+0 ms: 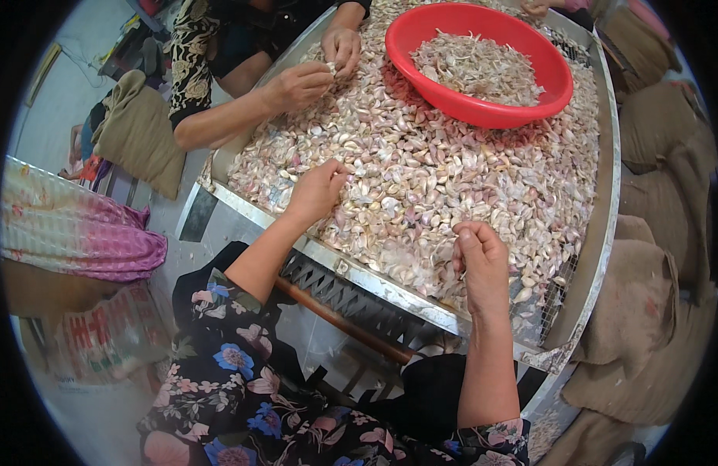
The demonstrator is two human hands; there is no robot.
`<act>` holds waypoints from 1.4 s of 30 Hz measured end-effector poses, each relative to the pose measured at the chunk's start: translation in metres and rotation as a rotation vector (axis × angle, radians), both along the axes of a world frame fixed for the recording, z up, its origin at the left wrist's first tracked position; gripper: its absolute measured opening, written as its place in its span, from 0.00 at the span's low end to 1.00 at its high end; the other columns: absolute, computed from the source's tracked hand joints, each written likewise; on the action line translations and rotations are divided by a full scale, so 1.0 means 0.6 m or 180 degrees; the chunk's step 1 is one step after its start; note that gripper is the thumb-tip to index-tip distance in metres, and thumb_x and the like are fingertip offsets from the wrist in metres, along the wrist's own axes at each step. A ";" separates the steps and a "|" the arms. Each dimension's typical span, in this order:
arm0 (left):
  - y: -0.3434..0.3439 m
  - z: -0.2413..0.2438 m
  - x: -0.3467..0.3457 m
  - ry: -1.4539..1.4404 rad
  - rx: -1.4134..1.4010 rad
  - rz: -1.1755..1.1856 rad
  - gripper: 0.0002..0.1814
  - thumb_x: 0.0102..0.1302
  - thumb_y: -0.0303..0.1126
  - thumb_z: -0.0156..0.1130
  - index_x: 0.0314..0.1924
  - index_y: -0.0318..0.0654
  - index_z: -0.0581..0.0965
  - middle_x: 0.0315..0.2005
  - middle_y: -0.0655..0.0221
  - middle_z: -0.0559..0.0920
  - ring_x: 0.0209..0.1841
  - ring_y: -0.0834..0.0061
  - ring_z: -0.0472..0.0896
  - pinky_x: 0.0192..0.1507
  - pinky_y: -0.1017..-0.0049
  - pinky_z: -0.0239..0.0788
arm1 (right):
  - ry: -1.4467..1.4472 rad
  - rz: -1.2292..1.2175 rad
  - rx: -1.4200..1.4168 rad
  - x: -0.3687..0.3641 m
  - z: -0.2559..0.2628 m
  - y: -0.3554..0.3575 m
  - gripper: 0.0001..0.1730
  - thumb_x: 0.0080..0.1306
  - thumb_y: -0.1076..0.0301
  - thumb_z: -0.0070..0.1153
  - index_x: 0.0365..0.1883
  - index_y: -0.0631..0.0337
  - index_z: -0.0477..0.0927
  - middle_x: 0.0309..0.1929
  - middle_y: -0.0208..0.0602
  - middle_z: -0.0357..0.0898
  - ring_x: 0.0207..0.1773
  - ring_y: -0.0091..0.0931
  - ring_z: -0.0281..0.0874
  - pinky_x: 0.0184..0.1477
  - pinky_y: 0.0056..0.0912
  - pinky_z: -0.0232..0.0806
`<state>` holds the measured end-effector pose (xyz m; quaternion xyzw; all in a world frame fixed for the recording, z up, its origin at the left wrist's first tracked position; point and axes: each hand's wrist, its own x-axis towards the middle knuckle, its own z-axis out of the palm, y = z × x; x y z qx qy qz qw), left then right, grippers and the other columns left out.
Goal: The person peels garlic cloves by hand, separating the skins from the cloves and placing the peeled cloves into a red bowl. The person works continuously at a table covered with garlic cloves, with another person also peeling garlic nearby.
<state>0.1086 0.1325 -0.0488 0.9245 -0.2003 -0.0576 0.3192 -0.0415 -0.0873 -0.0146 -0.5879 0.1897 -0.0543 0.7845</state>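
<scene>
A thick layer of loose garlic cloves (417, 169), mixed with papery skins (408, 262), covers the metal-framed mesh rack before me. My left hand (318, 192) is over the near left part of the layer, fingers curled at the cloves. Whether a clove is between its fingertips I cannot tell. Above the near right part, my right hand (484, 253) has its thumb and index finger close together, the other fingers bent in. Anything pinched there is too small or hidden to make out. Beyond both hands, a red plastic basin (481, 113) filled with garlic skins (481, 67) rests on the cloves.
Another person's hands (303, 84) work over the rack's far left side. One more hand (535, 8) shows at the far edge. The rack's metal rim (388, 285) runs along the near side. Burlap sacks (627, 303) lie to the right, another sack (140, 134) at left.
</scene>
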 end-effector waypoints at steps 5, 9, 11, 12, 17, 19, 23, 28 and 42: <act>-0.079 0.015 -0.005 -0.1862 0.1084 -0.0832 0.15 0.48 0.43 0.56 0.31 0.39 0.74 0.22 0.62 0.75 0.27 0.66 0.74 0.31 0.68 0.63 | 0.0051 0.0117 -0.0266 0.001 0.000 0.001 0.08 0.60 0.67 0.44 0.29 0.63 0.71 0.15 0.22 0.63 0.17 0.12 0.57 0.19 0.13 0.53; -0.086 -0.025 0.014 -0.0485 0.1672 -0.0968 0.14 0.50 0.42 0.55 0.31 0.40 0.73 0.23 0.61 0.74 0.30 0.62 0.73 0.33 0.65 0.62 | 0.0075 0.0163 -0.0322 -0.001 0.001 0.002 0.08 0.60 0.67 0.44 0.29 0.63 0.71 0.16 0.23 0.63 0.18 0.13 0.57 0.19 0.13 0.53; -0.073 -0.021 0.006 -0.0279 0.1458 -0.1005 0.12 0.51 0.40 0.53 0.26 0.38 0.73 0.21 0.59 0.75 0.29 0.60 0.73 0.32 0.65 0.63 | 0.0033 0.0105 -0.0448 -0.002 -0.001 -0.003 0.08 0.59 0.67 0.44 0.29 0.63 0.71 0.15 0.22 0.64 0.17 0.12 0.57 0.19 0.14 0.53; -0.064 -0.019 0.001 -0.0297 0.1385 -0.1009 0.11 0.51 0.39 0.53 0.25 0.38 0.74 0.21 0.59 0.75 0.29 0.59 0.73 0.32 0.65 0.63 | 0.0010 0.0067 -0.0507 -0.003 -0.001 -0.005 0.08 0.59 0.68 0.44 0.28 0.63 0.72 0.15 0.21 0.64 0.16 0.12 0.57 0.19 0.14 0.53; -0.039 0.019 -0.009 0.0692 0.0168 -0.0416 0.13 0.57 0.36 0.50 0.20 0.34 0.71 0.14 0.67 0.73 0.17 0.76 0.72 0.22 0.75 0.64 | -0.0014 0.0065 -0.0253 -0.011 -0.004 -0.007 0.08 0.59 0.68 0.43 0.29 0.64 0.71 0.15 0.23 0.65 0.17 0.13 0.58 0.19 0.15 0.53; -0.053 0.027 -0.020 0.1711 -0.0820 -0.0027 0.13 0.59 0.36 0.48 0.21 0.37 0.70 0.13 0.74 0.70 0.14 0.86 0.66 0.14 0.83 0.57 | -0.0039 0.0071 -0.0165 -0.011 -0.002 -0.007 0.08 0.59 0.68 0.43 0.29 0.64 0.71 0.15 0.23 0.64 0.17 0.13 0.58 0.19 0.15 0.53; -0.079 0.044 -0.050 0.2334 -0.1420 0.0210 0.11 0.61 0.39 0.47 0.26 0.41 0.69 0.15 0.78 0.67 0.14 0.88 0.62 0.13 0.86 0.53 | 0.0015 0.0158 -0.0100 -0.010 0.002 -0.006 0.09 0.60 0.67 0.42 0.29 0.64 0.71 0.15 0.23 0.63 0.18 0.13 0.58 0.20 0.15 0.53; -0.109 0.052 -0.095 0.2410 -0.1991 0.0183 0.13 0.60 0.42 0.48 0.29 0.41 0.71 0.19 0.77 0.71 0.18 0.89 0.64 0.18 0.87 0.56 | 0.0133 0.0286 -0.0039 -0.012 -0.001 0.007 0.11 0.59 0.66 0.43 0.30 0.65 0.72 0.16 0.23 0.64 0.19 0.13 0.58 0.21 0.15 0.54; -0.123 0.015 -0.135 0.0349 0.0005 -0.1405 0.07 0.54 0.31 0.49 0.31 0.37 0.71 0.22 0.62 0.73 0.30 0.67 0.73 0.33 0.69 0.64 | 0.0272 -0.0104 -0.1401 -0.016 0.000 -0.029 0.08 0.56 0.67 0.48 0.28 0.64 0.73 0.23 0.30 0.70 0.26 0.18 0.65 0.30 0.20 0.59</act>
